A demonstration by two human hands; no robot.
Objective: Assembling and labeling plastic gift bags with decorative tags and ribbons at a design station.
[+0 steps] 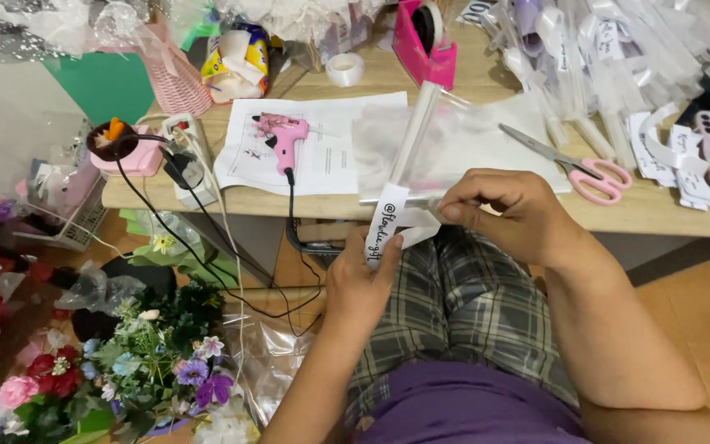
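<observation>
— Paper strip, white, light and floppy, sits just off the tabletop's front edge.
— Left hand pinches its lower end, right hand its folded top; probably creases easily.

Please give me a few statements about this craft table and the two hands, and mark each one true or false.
1. Both hands hold a white paper strip in front of the table edge. True; the left hand takes it from below and the right hand pinches it from the right.
2. The pink glue gun is in the right hand. False; it lies on a white sheet of paper on the table.
3. The scissors with pink handles lie on the table, to the right of the hands. True.
4. The artificial flowers stand on the table top. False; they are on the floor, lower left.
</observation>
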